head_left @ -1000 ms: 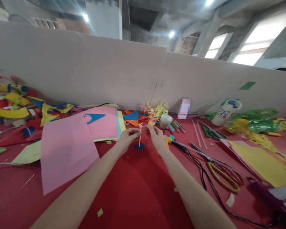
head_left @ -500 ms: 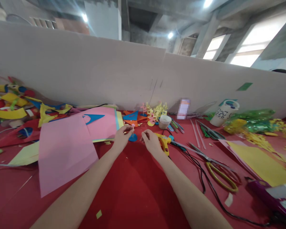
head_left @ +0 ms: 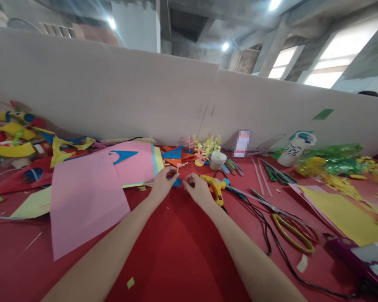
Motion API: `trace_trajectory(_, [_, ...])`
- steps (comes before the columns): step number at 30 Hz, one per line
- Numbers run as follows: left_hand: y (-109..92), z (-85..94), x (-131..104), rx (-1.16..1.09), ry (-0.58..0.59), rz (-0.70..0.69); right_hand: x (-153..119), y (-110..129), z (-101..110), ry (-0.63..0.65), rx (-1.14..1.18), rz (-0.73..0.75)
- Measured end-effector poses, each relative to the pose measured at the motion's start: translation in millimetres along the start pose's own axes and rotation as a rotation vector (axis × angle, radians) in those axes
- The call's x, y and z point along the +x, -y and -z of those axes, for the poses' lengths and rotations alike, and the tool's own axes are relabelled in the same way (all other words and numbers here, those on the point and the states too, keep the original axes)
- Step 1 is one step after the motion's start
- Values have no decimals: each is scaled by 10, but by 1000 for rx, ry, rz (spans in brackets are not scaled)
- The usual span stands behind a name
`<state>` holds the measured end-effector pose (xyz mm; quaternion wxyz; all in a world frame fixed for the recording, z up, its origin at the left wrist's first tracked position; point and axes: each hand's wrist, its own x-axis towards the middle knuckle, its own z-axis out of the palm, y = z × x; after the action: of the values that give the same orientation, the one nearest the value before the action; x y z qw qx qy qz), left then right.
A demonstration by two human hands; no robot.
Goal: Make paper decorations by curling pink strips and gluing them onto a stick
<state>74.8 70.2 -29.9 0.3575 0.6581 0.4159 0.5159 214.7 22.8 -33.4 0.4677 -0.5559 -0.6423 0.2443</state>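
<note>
My left hand [head_left: 162,183] is closed in a pinch on a small paper flower [head_left: 178,166] with a pink top and a thin pale stem. Just beyond its fingertips is a round blue piece [head_left: 177,182], partly hidden by the hand. Opposite, my right hand [head_left: 198,188] has its fingers curled together a short way from the flower. Whatever those fingers hold, if anything, is too small to make out. A yellow glue gun [head_left: 219,189] lies right beside this hand. Behind both hands stand several small yellow and pink paper flowers [head_left: 208,147] and a white tub [head_left: 218,160].
Pink sheets [head_left: 88,201] lie at left, near a heap of coloured craft pieces [head_left: 12,134]. To the right are large scissors [head_left: 291,235], a black cord [head_left: 271,228], markers [head_left: 234,165], yellow sheets [head_left: 343,209] and a purple device [head_left: 349,256]. A white board [head_left: 113,88] closes off the back.
The left hand has tilted the flower slightly to the right. My right hand has shifted a little left, towards it, with its fingers curled in more.
</note>
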Motion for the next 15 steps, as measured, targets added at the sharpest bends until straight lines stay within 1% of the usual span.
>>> trace_trajectory(5, [24,0,5,3,11,10,-10,-24,-11,29,-25,13])
trace_trajectory(11, [3,24,5,7,3,27,-16,-46,-16,53,-24,25])
trace_trajectory(15, [43,26,28,17,-3,40,-20,-34,-8,65,-46,28])
